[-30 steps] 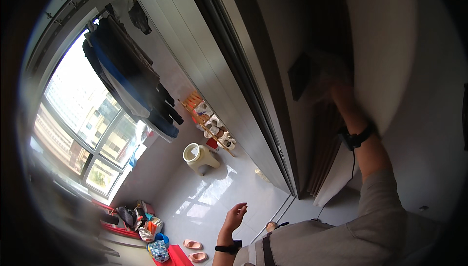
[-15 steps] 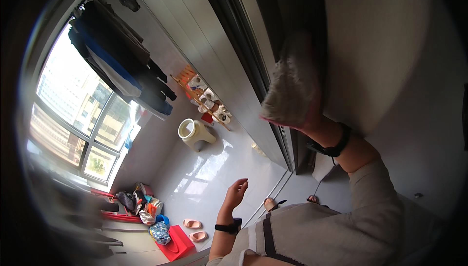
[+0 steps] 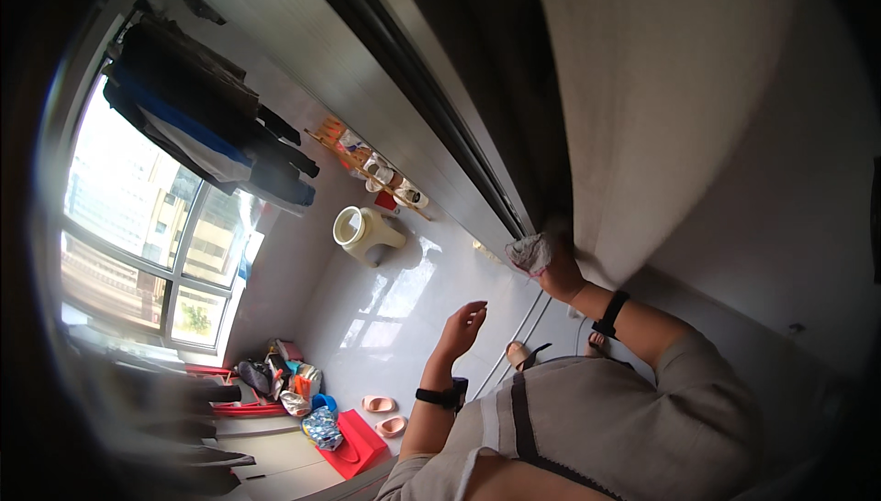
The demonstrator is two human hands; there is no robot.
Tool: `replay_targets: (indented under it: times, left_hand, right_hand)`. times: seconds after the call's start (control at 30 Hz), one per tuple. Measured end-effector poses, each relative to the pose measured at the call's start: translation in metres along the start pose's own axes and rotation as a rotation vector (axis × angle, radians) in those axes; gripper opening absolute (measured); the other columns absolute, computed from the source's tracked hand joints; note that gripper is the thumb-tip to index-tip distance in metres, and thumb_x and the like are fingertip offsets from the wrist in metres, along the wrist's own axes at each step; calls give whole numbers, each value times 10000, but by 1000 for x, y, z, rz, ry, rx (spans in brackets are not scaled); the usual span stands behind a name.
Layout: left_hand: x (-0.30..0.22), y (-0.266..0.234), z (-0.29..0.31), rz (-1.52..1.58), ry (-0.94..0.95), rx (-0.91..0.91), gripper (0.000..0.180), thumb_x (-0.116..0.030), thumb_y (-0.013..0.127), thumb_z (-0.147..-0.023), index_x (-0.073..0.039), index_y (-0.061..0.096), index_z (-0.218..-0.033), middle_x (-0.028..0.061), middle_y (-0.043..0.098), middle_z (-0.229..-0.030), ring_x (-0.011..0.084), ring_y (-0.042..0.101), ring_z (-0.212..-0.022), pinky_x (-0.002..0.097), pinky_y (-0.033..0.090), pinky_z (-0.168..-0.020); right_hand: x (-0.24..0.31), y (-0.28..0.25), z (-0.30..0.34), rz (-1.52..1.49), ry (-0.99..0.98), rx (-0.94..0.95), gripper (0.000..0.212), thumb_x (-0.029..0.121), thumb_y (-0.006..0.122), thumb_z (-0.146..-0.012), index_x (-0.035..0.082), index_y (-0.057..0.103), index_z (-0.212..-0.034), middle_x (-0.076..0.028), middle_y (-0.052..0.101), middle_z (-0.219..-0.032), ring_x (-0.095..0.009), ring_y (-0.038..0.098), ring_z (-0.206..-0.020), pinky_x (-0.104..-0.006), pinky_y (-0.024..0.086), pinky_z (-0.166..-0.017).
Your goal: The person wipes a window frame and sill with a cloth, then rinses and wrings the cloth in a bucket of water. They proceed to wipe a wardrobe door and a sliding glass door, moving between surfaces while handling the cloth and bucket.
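Note:
A fluffy pale grey cloth with a pink edge point(image 3: 529, 253) is in my right hand point(image 3: 562, 277), whose fingers are closed round it. The cloth lies against the lower part of a dark sliding-door frame point(image 3: 450, 129); some of my fingers are in shadow behind it. To the left, my left hand point(image 3: 462, 328) hangs in the air above the tiled floor, touching nothing. Its fingers are loosely bent and a little apart, with nothing in them.
Door tracks point(image 3: 514, 340) cross the floor by my feet. Beyond stand a cream tub-shaped stool point(image 3: 372, 233) and a wooden shoe rack point(image 3: 367, 171). Clothes point(image 3: 197, 116) hang beside the window. Pink slippers point(image 3: 390, 426) lie near a red bag point(image 3: 353, 446).
My right hand has moved down along the door frame with the cloth, which now looks smaller and bunched. My left hand has risen slightly in view, and the whole view has shifted a little.

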State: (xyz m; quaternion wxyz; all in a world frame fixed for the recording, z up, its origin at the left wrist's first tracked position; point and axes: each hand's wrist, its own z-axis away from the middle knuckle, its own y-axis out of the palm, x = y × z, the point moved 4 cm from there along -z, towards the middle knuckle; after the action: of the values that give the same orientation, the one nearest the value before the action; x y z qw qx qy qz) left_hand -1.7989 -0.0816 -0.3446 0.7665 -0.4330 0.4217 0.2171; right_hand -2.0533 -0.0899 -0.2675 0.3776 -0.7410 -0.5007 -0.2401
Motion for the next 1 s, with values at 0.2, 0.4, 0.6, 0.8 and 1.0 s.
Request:
replay_targets:
  times: [0.2,0.4,0.6,0.8,1.0]
  left_hand:
    - [-67,-5,-16,-44,307,-50,182,-66,554,-948,-13,644,-1097,130,677,-1068,206,656,-942,297,526,-792]
    - [-160,-18,-13,-141,492,-312,172,63,531,-897,-13,660,-981,96,682,-887,219,677,-867,298,507,-752]
    - [-214,1,-6,-131,628,-205,408,68,600,-817,-20,559,-1214,128,658,-1068,238,652,-981,337,508,-860]
    - [-196,58,-25,-419,573,117,851,-155,797,-752,-71,305,-1441,179,418,-1363,340,402,-1284,426,367,-1064]
    - [-191,59,-23,73,379,256,684,-39,712,-836,-76,327,-1401,126,543,-1197,194,550,-1055,346,511,-834]
  right_hand:
    - [20,4,-25,305,-118,-200,312,57,628,-784,20,571,-1088,-175,584,-1079,-370,549,-1039,-451,451,-907]
    - [8,9,-27,316,-11,-325,338,148,631,-818,13,559,-1119,-201,590,-1087,-369,577,-1009,-441,464,-887]
    - [-13,4,45,316,132,-41,305,160,653,-784,-5,584,-1031,-211,615,-976,-365,616,-917,-447,485,-810]
    - [10,-29,58,357,141,254,283,172,674,-749,-24,608,-943,-221,641,-866,-362,655,-824,-453,505,-733]
    - [83,-86,13,268,70,686,281,252,712,-755,30,637,-910,-160,673,-845,-354,669,-797,-470,518,-695]
